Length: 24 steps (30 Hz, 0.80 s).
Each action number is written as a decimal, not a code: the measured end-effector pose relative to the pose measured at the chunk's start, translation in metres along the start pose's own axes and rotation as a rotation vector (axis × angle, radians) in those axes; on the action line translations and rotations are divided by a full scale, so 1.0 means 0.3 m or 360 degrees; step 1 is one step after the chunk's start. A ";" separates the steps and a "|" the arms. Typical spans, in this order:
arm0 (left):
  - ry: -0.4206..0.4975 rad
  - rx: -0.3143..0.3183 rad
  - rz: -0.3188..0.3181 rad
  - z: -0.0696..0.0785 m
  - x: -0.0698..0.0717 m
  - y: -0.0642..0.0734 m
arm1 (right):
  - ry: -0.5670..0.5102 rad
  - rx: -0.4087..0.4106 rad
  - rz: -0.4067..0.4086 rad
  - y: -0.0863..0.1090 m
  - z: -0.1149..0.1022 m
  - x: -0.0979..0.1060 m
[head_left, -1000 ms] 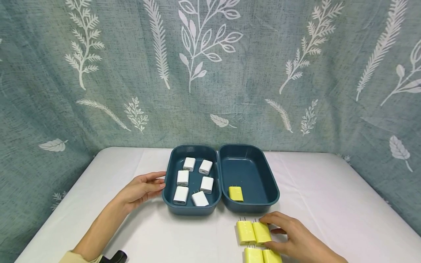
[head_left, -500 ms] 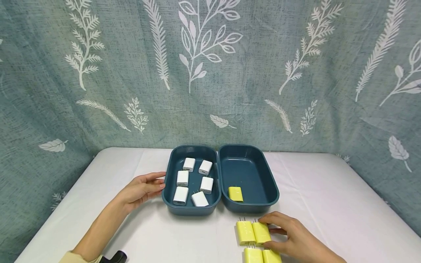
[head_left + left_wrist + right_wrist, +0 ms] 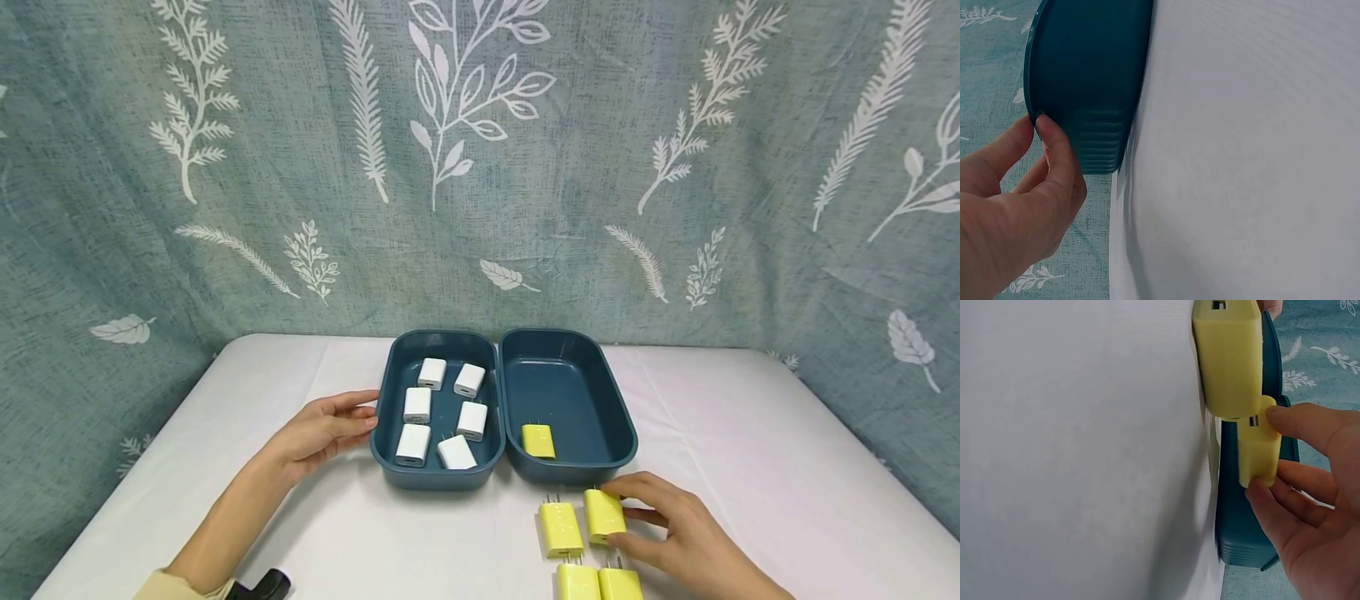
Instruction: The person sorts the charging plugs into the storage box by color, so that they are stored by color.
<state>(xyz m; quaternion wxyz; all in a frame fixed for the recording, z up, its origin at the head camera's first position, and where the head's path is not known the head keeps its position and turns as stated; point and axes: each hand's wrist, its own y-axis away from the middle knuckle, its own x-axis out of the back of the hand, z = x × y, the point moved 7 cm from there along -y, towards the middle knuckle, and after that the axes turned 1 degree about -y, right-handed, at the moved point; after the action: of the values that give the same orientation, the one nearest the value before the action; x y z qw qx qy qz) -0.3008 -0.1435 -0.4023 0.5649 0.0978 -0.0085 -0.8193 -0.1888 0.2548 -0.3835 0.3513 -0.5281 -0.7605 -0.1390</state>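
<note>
My right hand (image 3: 675, 529) pinches a yellow USB charger plug (image 3: 603, 517) by its ends, thumb at the port end and fingertip near the prongs, just in front of the right blue tray (image 3: 628, 457). Beside it lies another yellow charger (image 3: 560, 531), and two more yellow ones (image 3: 577, 582) are at the bottom edge of the head view. With thumb and finger, my left hand (image 3: 1029, 194) pinches the rim of the left blue tray (image 3: 1085, 81). Inside that tray are several white chargers (image 3: 417, 406). One yellow charger (image 3: 537, 442) lies in the right tray.
Both trays stand side by side on a white cloth-covered table (image 3: 420, 550). Behind them hangs a grey-green leaf-patterned curtain (image 3: 555, 250). A black object (image 3: 268, 586) shows by the left forearm at the bottom edge.
My right hand has shifted the pinched yellow charger slightly up and to the right, apart from the charger beside it. The left hand stays at the tray rim.
</note>
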 end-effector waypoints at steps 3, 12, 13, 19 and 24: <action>0.0009 -0.0007 -0.0008 0.003 -0.002 0.000 | -0.0015 -0.0021 0.0037 0.005 -0.005 0.014; 0.0012 -0.0015 -0.0011 0.003 -0.002 -0.001 | -0.0020 0.0037 0.0043 0.026 -0.049 0.054; 0.0015 -0.0015 -0.0012 0.002 -0.002 -0.001 | -0.0014 0.0067 0.0055 0.029 -0.058 0.060; 0.0019 -0.0018 -0.0014 0.003 -0.001 -0.001 | -0.0005 0.0185 0.0080 0.035 -0.101 0.087; 0.0014 -0.0014 -0.0009 0.004 -0.001 0.000 | 0.0061 0.0195 0.0135 0.032 -0.122 0.104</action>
<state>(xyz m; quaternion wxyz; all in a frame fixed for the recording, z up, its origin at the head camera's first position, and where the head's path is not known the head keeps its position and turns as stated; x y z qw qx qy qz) -0.3008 -0.1433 -0.4010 0.5630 0.0989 -0.0021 -0.8205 -0.1720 0.2592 -0.3376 0.4031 -0.5347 -0.7375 -0.0873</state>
